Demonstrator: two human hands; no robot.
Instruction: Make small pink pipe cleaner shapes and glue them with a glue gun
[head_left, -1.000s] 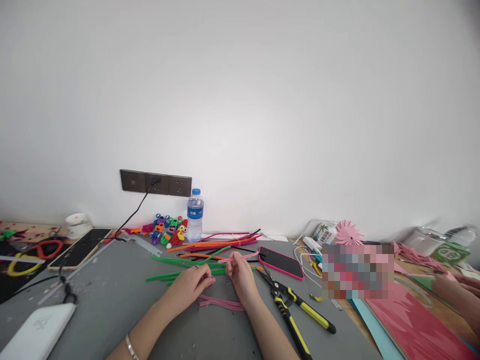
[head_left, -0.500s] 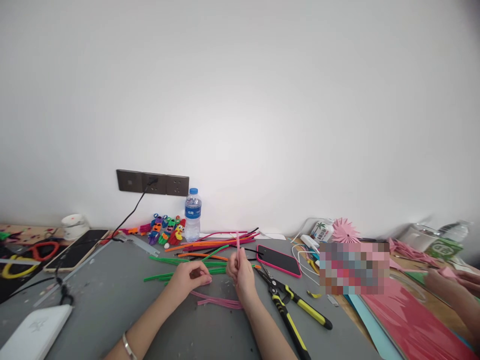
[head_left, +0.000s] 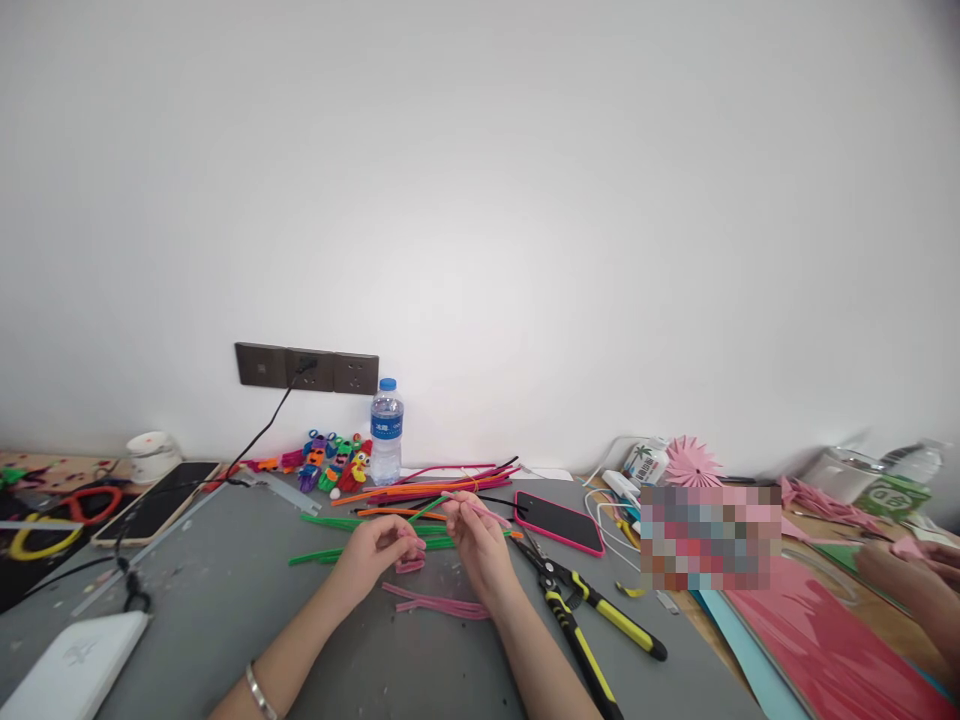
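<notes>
My left hand (head_left: 379,555) is closed in a pinch, with a short bent pink pipe cleaner (head_left: 410,567) showing below its fingertips. To its right, my right hand (head_left: 478,540) grips another pink pipe cleaner (head_left: 487,512) between thumb and fingers; part of it is hidden by the hand. Several loose pink pipe cleaners (head_left: 439,604) lie on the grey mat (head_left: 420,665) just below both hands. Green pipe cleaners (head_left: 319,556) lie behind my left hand. Farther back is a bundle of orange, red and black pipe cleaners (head_left: 420,488).
Yellow-black pliers (head_left: 577,625) and a pink-cased phone (head_left: 559,522) lie right of my hands. A water bottle (head_left: 387,440) stands by small pipe-cleaner figures (head_left: 330,462). A white power bank (head_left: 75,665) is front left. Another person's hands (head_left: 911,575) hold pink paper at far right.
The pink pipe cleaner in my right hand has tipped from upright to slanting rightward, and that hand's fingers have turned. A bent pink piece now shows under my left hand.
</notes>
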